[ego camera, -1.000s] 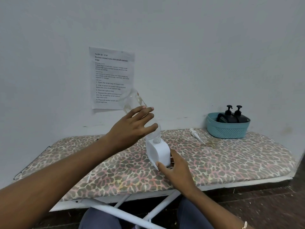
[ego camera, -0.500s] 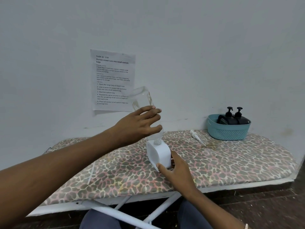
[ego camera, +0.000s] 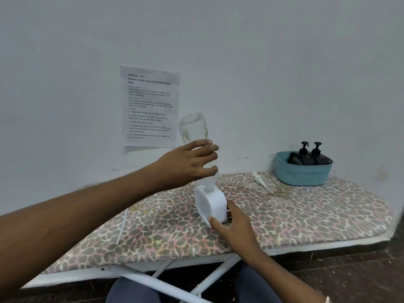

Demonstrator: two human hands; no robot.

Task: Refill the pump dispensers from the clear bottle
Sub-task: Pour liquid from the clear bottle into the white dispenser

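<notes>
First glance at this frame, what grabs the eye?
The clear bottle, upended at centre in the left hand, its neck at the mouth of the white dispenser, which the right hand steadies on the leopard-print board. At far right, a teal basket holds two black pump bottles; a loose white pump lies beside it.
</notes>
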